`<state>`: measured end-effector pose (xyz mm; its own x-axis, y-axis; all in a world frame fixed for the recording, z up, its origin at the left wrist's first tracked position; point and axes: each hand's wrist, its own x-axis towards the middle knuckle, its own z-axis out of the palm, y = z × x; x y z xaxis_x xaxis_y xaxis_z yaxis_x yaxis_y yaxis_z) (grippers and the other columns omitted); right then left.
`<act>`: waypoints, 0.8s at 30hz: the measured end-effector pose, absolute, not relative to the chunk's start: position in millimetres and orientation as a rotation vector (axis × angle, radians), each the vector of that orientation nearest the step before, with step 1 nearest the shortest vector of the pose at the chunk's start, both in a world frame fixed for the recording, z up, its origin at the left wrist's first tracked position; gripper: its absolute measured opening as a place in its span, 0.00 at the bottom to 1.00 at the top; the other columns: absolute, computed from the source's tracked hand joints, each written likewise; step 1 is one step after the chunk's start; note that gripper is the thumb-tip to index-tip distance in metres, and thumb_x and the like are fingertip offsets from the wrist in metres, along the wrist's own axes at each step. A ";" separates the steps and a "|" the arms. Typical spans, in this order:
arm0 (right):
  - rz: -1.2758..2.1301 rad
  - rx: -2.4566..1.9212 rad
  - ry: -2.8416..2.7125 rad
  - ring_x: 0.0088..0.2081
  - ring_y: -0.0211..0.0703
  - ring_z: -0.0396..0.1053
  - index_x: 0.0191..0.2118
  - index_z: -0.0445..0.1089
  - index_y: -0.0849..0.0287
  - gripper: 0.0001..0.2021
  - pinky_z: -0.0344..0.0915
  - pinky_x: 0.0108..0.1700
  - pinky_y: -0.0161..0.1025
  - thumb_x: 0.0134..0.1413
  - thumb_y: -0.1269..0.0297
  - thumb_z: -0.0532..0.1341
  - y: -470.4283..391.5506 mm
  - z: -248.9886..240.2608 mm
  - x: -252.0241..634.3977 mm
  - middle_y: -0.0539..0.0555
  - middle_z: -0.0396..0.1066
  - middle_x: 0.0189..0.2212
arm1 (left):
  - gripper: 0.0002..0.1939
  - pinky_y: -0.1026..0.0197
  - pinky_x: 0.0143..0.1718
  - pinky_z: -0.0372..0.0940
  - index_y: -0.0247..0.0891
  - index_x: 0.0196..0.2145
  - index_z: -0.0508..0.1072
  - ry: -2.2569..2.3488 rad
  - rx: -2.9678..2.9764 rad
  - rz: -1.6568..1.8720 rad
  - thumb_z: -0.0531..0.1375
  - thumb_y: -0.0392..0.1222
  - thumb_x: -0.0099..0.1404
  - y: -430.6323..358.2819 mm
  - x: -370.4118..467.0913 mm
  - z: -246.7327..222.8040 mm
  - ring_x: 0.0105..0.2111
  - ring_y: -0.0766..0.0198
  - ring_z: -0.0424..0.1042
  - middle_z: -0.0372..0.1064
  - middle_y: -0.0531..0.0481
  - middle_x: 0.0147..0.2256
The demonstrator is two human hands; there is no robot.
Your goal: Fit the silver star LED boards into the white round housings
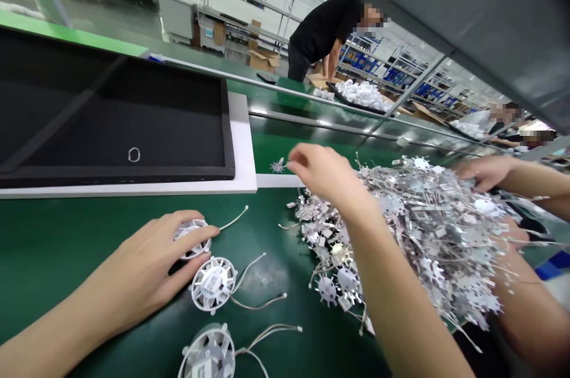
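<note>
My left hand rests on the green tabletop, its fingers closed around the rim of a white round spoked frame with a thin cable. Just below that hand lies a second spoked frame, fitted with a silvery star-shaped plate and two cables. A third round frame is cut off by the bottom edge. My right hand is raised left of a big heap of star-shaped metal plates with wires. Its fingertips pinch one small star-shaped plate by its wire end.
A black tray holding a small white ring sits on a white board at the left. Another person's hand reaches into the heap from the right. Across the bench a person in black bends over a tray of white parts.
</note>
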<state>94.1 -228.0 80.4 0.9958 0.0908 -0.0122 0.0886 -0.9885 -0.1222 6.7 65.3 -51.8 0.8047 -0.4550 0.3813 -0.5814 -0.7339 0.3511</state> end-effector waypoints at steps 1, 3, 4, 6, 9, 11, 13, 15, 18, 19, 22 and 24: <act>0.074 -3.016 -0.114 0.49 0.54 0.76 0.49 0.76 0.57 0.09 0.69 0.51 0.50 0.71 0.61 0.61 -218.8 78.1 114.0 0.58 0.79 0.47 | 0.20 0.45 0.46 0.75 0.57 0.58 0.75 -0.762 2.533 0.358 0.52 0.61 0.78 65.0 5.6 -50.7 0.49 0.46 0.78 0.72 0.45 0.57; 0.185 -3.013 -0.043 0.49 0.53 0.76 0.49 0.76 0.62 0.14 0.71 0.53 0.53 0.67 0.56 0.67 -205.3 66.8 149.4 0.59 0.78 0.46 | 0.22 0.43 0.52 0.74 0.57 0.62 0.72 -0.726 2.529 0.352 0.52 0.63 0.78 65.9 4.2 -47.8 0.55 0.44 0.76 0.69 0.45 0.62; 0.221 -3.005 -0.011 0.49 0.51 0.76 0.49 0.76 0.62 0.15 0.72 0.54 0.54 0.67 0.55 0.68 -201.4 59.8 162.6 0.58 0.78 0.47 | 0.24 0.42 0.55 0.73 0.57 0.64 0.70 -0.704 2.519 0.358 0.52 0.64 0.77 66.9 3.9 -46.2 0.58 0.44 0.74 0.67 0.46 0.64; 0.235 -2.967 0.028 0.50 0.50 0.76 0.50 0.75 0.62 0.14 0.73 0.55 0.53 0.68 0.57 0.68 -199.1 48.8 177.7 0.58 0.77 0.49 | 0.27 0.42 0.60 0.71 0.55 0.66 0.67 -0.643 2.482 0.372 0.53 0.65 0.77 68.9 3.7 -43.4 0.62 0.43 0.72 0.65 0.47 0.66; 0.134 -2.871 0.024 0.48 0.48 0.77 0.47 0.76 0.62 0.10 0.74 0.54 0.52 0.69 0.60 0.67 -204.5 50.7 175.1 0.57 0.78 0.47 | 0.25 0.45 0.63 0.68 0.52 0.64 0.68 -0.552 2.383 0.412 0.54 0.63 0.77 70.2 3.9 -40.9 0.63 0.47 0.70 0.67 0.49 0.65; 0.026 -2.776 -0.024 0.45 0.47 0.77 0.44 0.77 0.63 0.06 0.74 0.52 0.49 0.69 0.65 0.65 -207.8 64.6 163.3 0.57 0.79 0.43 | 0.21 0.49 0.65 0.65 0.51 0.61 0.70 -0.514 2.328 0.474 0.54 0.60 0.78 69.7 4.0 -39.0 0.62 0.51 0.70 0.70 0.51 0.62; -0.072 -2.654 -0.111 0.42 0.45 0.77 0.45 0.79 0.64 0.08 0.73 0.48 0.44 0.69 0.68 0.62 -206.1 82.1 147.7 0.59 0.80 0.41 | 0.16 0.54 0.65 0.64 0.51 0.58 0.72 -0.516 2.282 0.565 0.56 0.55 0.78 68.6 3.7 -34.7 0.60 0.56 0.71 0.72 0.53 0.60; -0.125 -2.529 -0.211 0.38 0.43 0.76 0.48 0.80 0.64 0.12 0.73 0.43 0.40 0.70 0.65 0.60 -197.6 96.3 130.2 0.58 0.80 0.40 | 0.13 0.60 0.63 0.64 0.50 0.56 0.74 -0.542 2.227 0.644 0.58 0.49 0.78 67.3 2.5 -27.7 0.58 0.61 0.73 0.73 0.54 0.57; -0.081 -2.231 -0.399 0.32 0.39 0.74 0.45 0.82 0.62 0.11 0.71 0.36 0.36 0.65 0.63 0.64 -175.6 104.4 103.3 0.54 0.80 0.34 | 0.13 0.68 0.58 0.67 0.49 0.56 0.74 -0.490 2.091 0.650 0.60 0.43 0.76 65.1 -1.0 -15.3 0.54 0.67 0.74 0.74 0.55 0.55; -0.040 -2.117 -0.464 0.31 0.38 0.73 0.42 0.82 0.62 0.10 0.70 0.34 0.35 0.62 0.63 0.66 -167.2 104.0 94.8 0.53 0.79 0.32 | 0.14 0.70 0.57 0.67 0.49 0.57 0.74 -0.441 2.024 0.626 0.61 0.42 0.76 64.2 -2.4 -11.8 0.53 0.68 0.74 0.74 0.55 0.55; 0.053 -1.908 -0.594 0.28 0.35 0.71 0.39 0.82 0.62 0.07 0.68 0.31 0.33 0.60 0.65 0.68 -143.4 98.8 71.7 0.51 0.78 0.29 | 0.19 0.73 0.52 0.70 0.51 0.58 0.75 -0.286 1.768 0.544 0.67 0.42 0.70 61.2 -5.3 -3.9 0.48 0.70 0.76 0.76 0.56 0.53; 0.060 -1.894 -0.629 0.29 0.35 0.72 0.39 0.82 0.63 0.06 0.69 0.31 0.33 0.60 0.66 0.68 -131.3 94.6 59.0 0.51 0.80 0.29 | 0.18 0.74 0.47 0.73 0.49 0.53 0.79 -0.193 1.561 0.423 0.71 0.41 0.67 59.0 -5.8 0.0 0.42 0.71 0.78 0.79 0.57 0.48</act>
